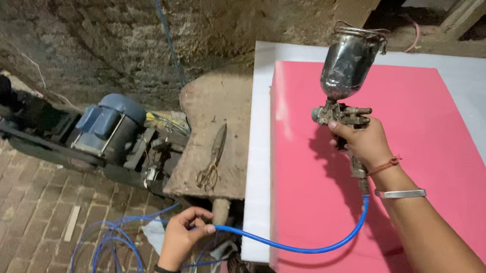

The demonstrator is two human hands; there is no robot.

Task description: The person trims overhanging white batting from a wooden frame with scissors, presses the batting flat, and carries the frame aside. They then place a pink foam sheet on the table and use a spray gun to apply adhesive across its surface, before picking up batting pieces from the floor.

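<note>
The right hand [363,142] is closed around the grip of a spray gun [344,98], held upright above the pink board [427,158] near its left edge; the metal cup sits on top; a blue hose [296,245] runs from the gun's base, sags past the board's lower left corner and passes through the left hand [184,234], which pinches it between thumb and fingers; more hose lies coiled on the brick floor [15,221]; scissors [213,158] rest on a worn wooden slab [218,104]; the gun's handle is hidden by the fingers; the blue motor [108,120] beyond is dim.
</note>
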